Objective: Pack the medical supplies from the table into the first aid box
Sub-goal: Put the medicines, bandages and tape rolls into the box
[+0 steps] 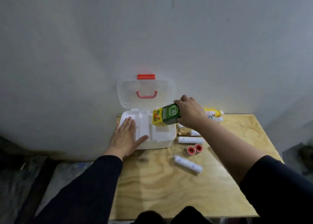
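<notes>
At centre frame, a white first aid box [157,143] stood open on a plywood desk [160,186], its clear lid [145,91] with red latch and handle leaning back against a grey wall. The right hand [189,113] gripped a green-and-yellow carton [166,116] by its dark end (the letters "OB" showed on its side), holding it tilted over the box's right-hand compartment, its yellow end lowest and close to the box's rim. The left hand [126,136] lay flat and spread wide on the left part of the box, fingers reaching over the white tray inside and thumb pointing right along the near edge. Right of the box, other supplies lay on the desk: a white bandage roll [190,140] just beside it, two red-rimmed tape rolls [194,149] touching each other below that, and a second bandage roll [188,166] lower still. A yellow bottle [213,112] lay on its side behind the right wrist. Both arms wore dark sleeves.
</notes>
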Motion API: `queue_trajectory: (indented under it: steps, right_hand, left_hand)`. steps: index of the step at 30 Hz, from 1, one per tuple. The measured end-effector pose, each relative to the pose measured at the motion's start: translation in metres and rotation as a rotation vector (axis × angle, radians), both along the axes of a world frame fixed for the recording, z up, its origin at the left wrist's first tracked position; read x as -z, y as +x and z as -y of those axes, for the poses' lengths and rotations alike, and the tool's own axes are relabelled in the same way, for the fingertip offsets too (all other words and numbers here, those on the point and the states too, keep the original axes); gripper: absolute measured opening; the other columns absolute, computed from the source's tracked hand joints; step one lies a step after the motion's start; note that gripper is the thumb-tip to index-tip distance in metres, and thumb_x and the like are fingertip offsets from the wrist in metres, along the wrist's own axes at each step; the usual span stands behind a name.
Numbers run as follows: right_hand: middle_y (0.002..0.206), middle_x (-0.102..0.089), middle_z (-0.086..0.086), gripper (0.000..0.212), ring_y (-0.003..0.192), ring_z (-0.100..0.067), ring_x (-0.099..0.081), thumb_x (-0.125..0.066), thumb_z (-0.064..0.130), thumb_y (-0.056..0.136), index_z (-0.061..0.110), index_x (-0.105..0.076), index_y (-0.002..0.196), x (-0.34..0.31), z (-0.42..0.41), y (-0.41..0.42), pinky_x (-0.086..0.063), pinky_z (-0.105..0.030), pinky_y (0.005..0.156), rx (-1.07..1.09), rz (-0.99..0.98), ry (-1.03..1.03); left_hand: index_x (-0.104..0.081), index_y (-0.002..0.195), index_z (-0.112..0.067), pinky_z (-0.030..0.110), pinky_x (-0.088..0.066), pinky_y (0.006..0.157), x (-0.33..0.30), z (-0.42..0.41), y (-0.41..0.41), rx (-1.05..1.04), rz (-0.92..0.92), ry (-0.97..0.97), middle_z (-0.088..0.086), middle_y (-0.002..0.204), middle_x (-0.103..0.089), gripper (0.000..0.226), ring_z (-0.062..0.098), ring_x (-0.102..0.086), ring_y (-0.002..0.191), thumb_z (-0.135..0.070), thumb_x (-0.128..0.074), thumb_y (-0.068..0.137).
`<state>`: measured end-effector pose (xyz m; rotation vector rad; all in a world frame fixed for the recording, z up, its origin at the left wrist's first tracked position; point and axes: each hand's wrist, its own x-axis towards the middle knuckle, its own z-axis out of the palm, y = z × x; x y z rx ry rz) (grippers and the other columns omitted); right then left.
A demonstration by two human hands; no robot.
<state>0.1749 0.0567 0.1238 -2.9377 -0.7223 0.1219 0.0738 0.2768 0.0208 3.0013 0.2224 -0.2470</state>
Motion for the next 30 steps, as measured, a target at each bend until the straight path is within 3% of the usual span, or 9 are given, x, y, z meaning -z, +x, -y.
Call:
queue_trajectory:
  steps: [3,9,16,18,21,26,30]
  right_hand:
    - [0.122,-0.045,-0.008,0.051,0.113,-0.027,-0.043,-0.069,0.03,0.08,0.016,-0.049,0.125,0.009,-0.021,-0.002,-0.047,-0.036,0.077,0.013,0.008,-0.11]
    - [0.126,-0.049,-0.01,0.058,0.114,-0.028,-0.048,-0.068,0.015,0.08,0.008,-0.044,0.132,0.042,-0.05,-0.006,-0.044,-0.036,0.094,0.019,-0.129,0.01]
    - [0.13,-0.049,-0.011,0.059,0.118,-0.027,-0.049,-0.071,0.011,0.079,0.006,-0.043,0.131,0.081,-0.079,-0.007,-0.042,-0.031,0.091,0.176,-0.298,0.165]
    - [0.126,-0.054,-0.014,0.063,0.115,-0.029,-0.053,-0.072,0.009,0.078,0.007,-0.04,0.132,0.088,-0.087,-0.008,-0.044,-0.032,0.088,0.219,-0.324,0.225]
    - [0.115,-0.062,-0.016,0.069,0.1,-0.029,-0.061,-0.073,0.006,0.078,0.009,-0.032,0.134,0.094,-0.092,-0.009,-0.044,-0.029,0.072,0.309,-0.362,0.323]
    - [0.093,-0.058,-0.013,0.066,0.092,-0.029,-0.06,-0.077,0.01,0.075,0.006,-0.035,0.126,0.093,-0.092,-0.007,-0.041,-0.031,0.068,0.329,-0.407,0.321]
    - [0.114,-0.059,-0.018,0.068,0.104,-0.031,-0.059,-0.073,0.007,0.078,0.001,-0.033,0.133,0.08,-0.083,-0.004,-0.047,-0.033,0.079,0.311,-0.383,0.266]
  left_hand:
    - [-0.002,0.152,-0.009,0.037,0.005,0.119,0.002,0.001,0.0,-0.008,0.025,0.007,0.006,0.161,0.002,0.098,0.017,0.005,0.147,-0.076,-0.014,0.082]
    - [-0.005,0.152,-0.009,0.039,0.007,0.119,0.007,-0.004,0.004,0.025,0.042,0.039,0.006,0.161,-0.003,0.111,0.018,0.002,0.147,-0.082,0.008,0.07]
    - [-0.009,0.152,-0.009,0.041,0.001,0.12,0.015,-0.008,0.007,0.03,0.074,0.046,0.007,0.161,-0.008,0.109,0.018,-0.002,0.147,-0.081,0.008,0.071]
    - [-0.009,0.152,-0.009,0.041,0.001,0.12,0.015,-0.008,0.006,0.031,0.075,0.035,0.006,0.161,-0.007,0.107,0.018,-0.002,0.147,-0.081,0.004,0.073]
    - [-0.009,0.152,-0.009,0.041,0.002,0.12,0.013,-0.007,0.005,0.04,0.074,0.029,0.007,0.161,-0.006,0.103,0.018,-0.001,0.147,-0.079,0.0,0.076]
    - [-0.011,0.152,-0.009,0.039,0.006,0.119,0.012,-0.006,0.005,0.04,0.075,0.039,0.006,0.161,-0.007,0.101,0.018,-0.001,0.147,-0.078,-0.003,0.078]
    - [-0.013,0.151,-0.01,0.038,0.006,0.118,0.01,-0.005,0.006,0.046,0.068,0.077,0.006,0.16,-0.009,0.106,0.018,-0.003,0.147,-0.081,0.003,0.075]
